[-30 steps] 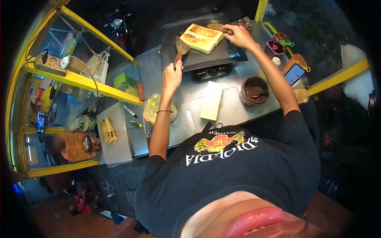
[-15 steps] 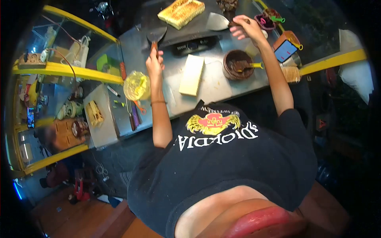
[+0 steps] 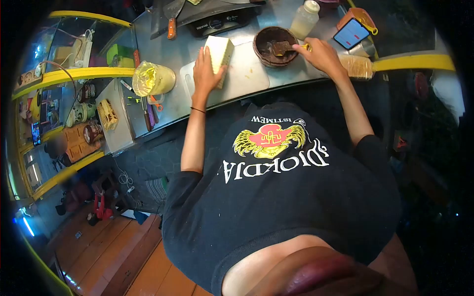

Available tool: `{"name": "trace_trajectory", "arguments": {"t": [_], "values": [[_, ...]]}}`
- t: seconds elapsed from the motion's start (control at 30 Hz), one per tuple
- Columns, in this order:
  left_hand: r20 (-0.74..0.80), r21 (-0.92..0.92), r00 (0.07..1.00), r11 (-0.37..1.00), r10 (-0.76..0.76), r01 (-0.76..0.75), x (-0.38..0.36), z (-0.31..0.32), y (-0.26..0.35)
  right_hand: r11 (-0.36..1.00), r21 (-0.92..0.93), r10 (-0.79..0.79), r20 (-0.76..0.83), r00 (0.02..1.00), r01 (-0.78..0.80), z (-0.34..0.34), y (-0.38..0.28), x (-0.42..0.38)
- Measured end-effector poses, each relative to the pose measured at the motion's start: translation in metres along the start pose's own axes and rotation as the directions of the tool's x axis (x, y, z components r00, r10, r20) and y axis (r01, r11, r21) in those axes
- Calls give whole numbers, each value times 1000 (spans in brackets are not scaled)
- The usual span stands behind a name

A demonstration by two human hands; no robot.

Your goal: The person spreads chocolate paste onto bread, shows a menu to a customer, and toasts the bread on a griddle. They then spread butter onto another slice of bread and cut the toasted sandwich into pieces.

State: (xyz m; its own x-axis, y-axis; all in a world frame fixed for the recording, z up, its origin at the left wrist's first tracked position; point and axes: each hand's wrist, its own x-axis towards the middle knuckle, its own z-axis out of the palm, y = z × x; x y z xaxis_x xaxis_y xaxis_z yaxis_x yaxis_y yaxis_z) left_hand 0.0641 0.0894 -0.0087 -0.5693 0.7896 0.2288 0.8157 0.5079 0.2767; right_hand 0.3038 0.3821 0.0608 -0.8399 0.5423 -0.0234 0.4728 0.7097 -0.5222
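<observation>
My left hand (image 3: 206, 74) lies over the near left side of a pale block of bread (image 3: 220, 49), fingers along one side and thumb across it, holding it on a white cutting board (image 3: 247, 69). My right hand (image 3: 320, 55) is closed around the yellow handle of a spreader (image 3: 282, 48). The spreader's brown-smeared blade sits inside a brown bowl (image 3: 274, 61) of dark spread. Ahead of my left hand lies a wooden-handled scraper (image 3: 172, 28), its blade resting by the black griddle (image 3: 217, 22).
A clear tub of yellow spread (image 3: 153, 79) stands left of the board. Beyond the bowl are a whitish bottle (image 3: 305, 19), a phone (image 3: 351, 33) and an orange container (image 3: 363, 18). Packaged bread (image 3: 356, 66) lies at right. A yellow-framed glass case (image 3: 74, 74) borders the left.
My left hand has let go of the scraper and moved onto the bread. My right hand has released its scraper and taken the spreader in the bowl. The view has shifted nearer the counter edge.
</observation>
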Motion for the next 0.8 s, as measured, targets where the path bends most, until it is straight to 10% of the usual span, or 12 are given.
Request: {"name": "trace_trajectory", "arguments": {"t": [0.1, 0.23, 0.3, 0.4, 0.67, 0.73, 0.8], "values": [[88, -459, 993, 882, -78, 110, 5, -14, -17, 997, -72, 24, 93, 995, -18, -1, -12, -4], [475, -872, 807, -60, -353, 487, 2, -46, -32, 994, -29, -98, 89, 991, 101, -3, -5, 2], [513, -836, 736, -61, -442, 546, -2, -43, -33, 987, -20, -162, 21, 987, 162, -20, -6, 5], [-163, -362, 980, 931, -117, 51, -7, -42, 7, 956, -30, -291, -30, 956, 290, -35, 7, 14], [-100, -634, 991, 773, -85, 2, -19, 86, 156, 808, -231, -541, 76, 838, 542, -22, 6, 41], [-135, -685, 987, 728, -88, -28, 7, 89, 159, 930, -103, -272, 449, 851, 352, -39, -17, 35], [-179, -726, 979, 685, -93, -68, 16, 86, 162, 926, -12, -320, 501, 804, 376, -31, -9, 39]]}}
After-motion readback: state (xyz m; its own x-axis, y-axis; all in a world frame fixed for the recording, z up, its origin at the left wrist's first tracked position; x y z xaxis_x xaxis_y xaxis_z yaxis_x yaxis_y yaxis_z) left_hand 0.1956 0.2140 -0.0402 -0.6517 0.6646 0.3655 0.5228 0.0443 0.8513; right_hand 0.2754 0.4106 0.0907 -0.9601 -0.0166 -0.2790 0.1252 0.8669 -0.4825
